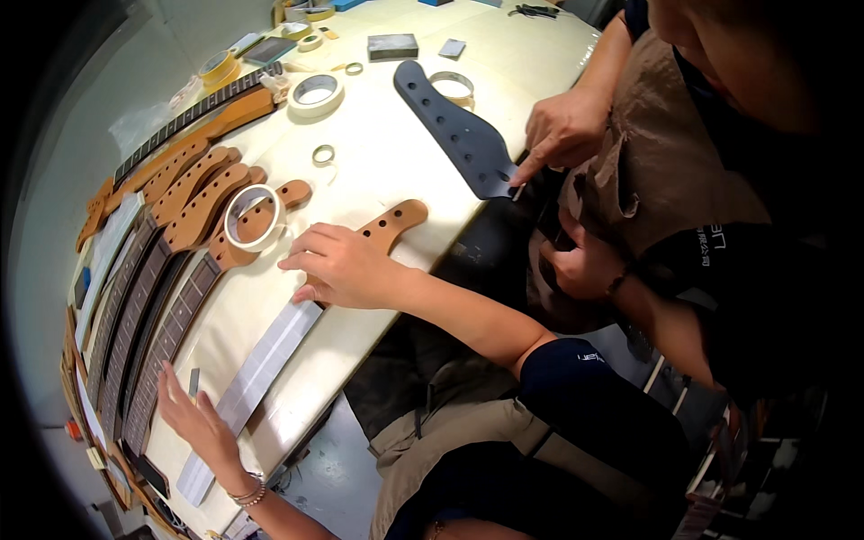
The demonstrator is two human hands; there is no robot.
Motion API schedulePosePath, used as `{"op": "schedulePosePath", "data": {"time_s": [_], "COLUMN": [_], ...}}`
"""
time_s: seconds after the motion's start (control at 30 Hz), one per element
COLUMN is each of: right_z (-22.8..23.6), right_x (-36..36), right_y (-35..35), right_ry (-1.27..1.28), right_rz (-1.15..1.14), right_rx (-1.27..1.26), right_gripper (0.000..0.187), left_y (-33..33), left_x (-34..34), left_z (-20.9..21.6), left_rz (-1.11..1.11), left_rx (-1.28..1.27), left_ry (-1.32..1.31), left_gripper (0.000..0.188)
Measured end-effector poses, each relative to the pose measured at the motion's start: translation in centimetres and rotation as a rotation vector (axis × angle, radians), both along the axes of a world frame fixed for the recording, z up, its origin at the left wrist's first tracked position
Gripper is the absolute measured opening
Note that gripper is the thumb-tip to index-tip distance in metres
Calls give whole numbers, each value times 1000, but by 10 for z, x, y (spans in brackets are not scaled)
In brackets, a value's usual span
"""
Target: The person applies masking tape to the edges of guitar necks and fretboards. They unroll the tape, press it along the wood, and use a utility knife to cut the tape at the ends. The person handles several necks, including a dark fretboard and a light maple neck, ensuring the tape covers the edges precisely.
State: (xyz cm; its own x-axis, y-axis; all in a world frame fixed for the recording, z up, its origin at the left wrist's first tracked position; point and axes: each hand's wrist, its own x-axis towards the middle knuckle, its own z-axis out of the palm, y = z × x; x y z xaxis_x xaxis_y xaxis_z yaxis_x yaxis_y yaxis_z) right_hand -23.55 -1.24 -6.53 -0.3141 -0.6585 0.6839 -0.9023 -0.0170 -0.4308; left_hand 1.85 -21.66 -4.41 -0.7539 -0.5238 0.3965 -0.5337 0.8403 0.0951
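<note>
A guitar neck lies diagonally in front of me, its brown headstock [396,223] with dark peg holes pointing away. Pale masking tape [261,355] covers its fretboard. My right hand [346,265] rests over the neck where the headstock meets the taped part, fingers apart and thumb low by the tape's end. My left hand [196,421] hovers or rests beside the tape's left edge, fingers spread and holding nothing. Close to its fingers lies a small grey strip [194,382]. A white tape roll [254,219] stands on another headstock, left of my right hand.
Several necks with dark fretboards [184,301] crowd the table's left side. On the right, a co-worker's hand [567,126] points at a dark grey headstock [457,133]. Farther back are a tape roll [315,94], a small tape ring [323,155] and a grey block [393,47].
</note>
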Motion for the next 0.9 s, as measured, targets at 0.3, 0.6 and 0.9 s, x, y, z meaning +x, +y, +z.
{"op": "schedulePosePath", "data": {"time_s": [0.3,0.6,0.9], "right_z": [-18,-11,-17], "right_x": [8,-1,3], "right_y": [7,17,6], "right_ry": [23,-22,67], "right_rz": [-5,125,29], "right_rx": [127,200,245], "right_gripper": [38,54,56], "left_y": [23,20,-61], "left_x": [-10,-4,141], "left_z": [-12,-13,-39], "left_rz": [-7,-35,533], "left_rx": [53,72,-49], "left_ry": [-157,-125,-72], "left_gripper": [65,67,58]}}
